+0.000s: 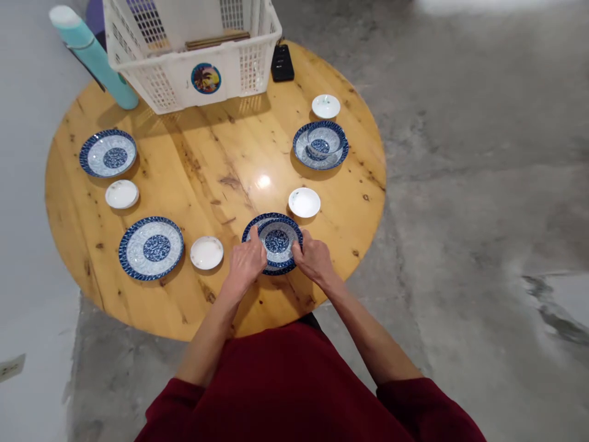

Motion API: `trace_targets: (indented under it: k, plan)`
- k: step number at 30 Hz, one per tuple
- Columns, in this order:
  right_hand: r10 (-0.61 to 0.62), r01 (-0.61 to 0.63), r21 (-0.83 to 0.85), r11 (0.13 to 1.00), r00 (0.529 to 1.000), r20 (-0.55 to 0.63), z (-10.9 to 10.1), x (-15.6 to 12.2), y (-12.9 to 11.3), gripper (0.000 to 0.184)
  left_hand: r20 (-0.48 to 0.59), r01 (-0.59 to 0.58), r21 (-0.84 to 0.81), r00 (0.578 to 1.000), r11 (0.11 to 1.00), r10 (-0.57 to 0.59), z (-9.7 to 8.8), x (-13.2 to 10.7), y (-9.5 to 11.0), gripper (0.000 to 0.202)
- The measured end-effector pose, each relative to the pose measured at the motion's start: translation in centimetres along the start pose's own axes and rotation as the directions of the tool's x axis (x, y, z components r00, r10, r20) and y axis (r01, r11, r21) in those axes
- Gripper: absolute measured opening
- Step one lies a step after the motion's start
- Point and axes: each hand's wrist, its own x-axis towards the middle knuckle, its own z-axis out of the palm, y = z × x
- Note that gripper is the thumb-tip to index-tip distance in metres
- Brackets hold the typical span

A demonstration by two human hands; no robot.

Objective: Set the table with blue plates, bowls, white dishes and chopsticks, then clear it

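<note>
A blue-and-white patterned bowl (277, 241) is over a matching plate (251, 223) near the front edge of the round table. My left hand (248, 258) grips the bowl's left rim, thumb on top. On the opposite side, my right hand (313, 255) pinches the rim with its thumb, fingers curled below. Whether the bowl touches the plate I cannot tell. Just behind my right hand sits a small white dish (304, 202). Another small white dish (207, 253) lies left of my left hand, beside a blue-and-white plate (151, 248).
At the back of the wooden table (221, 166) stand a white plastic basket (177, 86) and a turquoise bottle (99, 55). A black device (282, 63) lies by the basket. Farther right, another plate (301, 153) bears a bowl (326, 140). More dishes sit at left and back right.
</note>
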Motion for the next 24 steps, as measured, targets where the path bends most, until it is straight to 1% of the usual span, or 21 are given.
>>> trace_targets:
  k: [3,6,9,12,15,17,19,20,22,24]
  plan:
    - [-0.019,0.023,-0.057,0.998,0.997,0.071,-0.2,0.6,0.3,0.052,0.058,0.049,0.056,0.997,0.997,-0.052,-0.4,0.2,0.5,0.059]
    - [-0.034,0.047,-0.097,0.994,0.99,0.136,-0.4,1.3,0.5,0.054,0.078,0.075,0.071,0.994,0.995,-0.081,-0.6,0.5,0.9,0.061]
    - [-0.05,0.071,-0.109,0.991,0.981,0.185,-0.6,1.9,0.4,0.055,0.09,0.092,0.077,0.991,0.993,-0.099,-0.5,0.7,0.8,0.057]
    - [-0.069,0.089,-0.093,0.992,0.977,0.204,-0.9,2.2,0.2,0.055,0.106,0.122,0.074,0.986,0.99,-0.13,-0.5,0.9,0.5,0.054]
    - [-0.075,0.083,-0.031,0.996,0.978,0.194,-1.0,2.4,0.2,0.051,0.116,0.151,0.03,0.981,0.988,-0.153,-0.6,1.1,-0.2,0.054]
    - [-0.074,0.064,0.063,0.996,0.982,0.174,-0.7,2.7,0.5,0.046,0.115,0.158,-0.071,0.982,0.985,-0.149,-0.3,1.3,-0.8,0.055]
    - [-0.074,0.038,0.215,0.976,0.985,0.159,-0.1,3.1,0.8,0.041,0.125,0.162,-0.254,0.983,0.953,-0.134,0.4,1.6,-1.3,0.054]
    - [-0.075,0.024,0.306,0.952,0.985,0.155,0.3,3.3,0.9,0.038,0.133,0.171,-0.364,0.983,0.916,-0.131,0.9,1.8,-1.6,0.053]
    - [-0.072,-0.012,0.488,0.873,0.986,0.153,1.4,3.5,0.9,0.029,0.145,0.192,-0.567,0.98,0.801,-0.133,2.1,2.3,-1.9,0.048]
    - [-0.05,-0.048,0.615,0.787,0.989,0.142,2.5,3.6,0.7,0.02,0.13,0.189,-0.705,0.982,0.683,-0.138,3.1,2.7,-2.0,0.046]
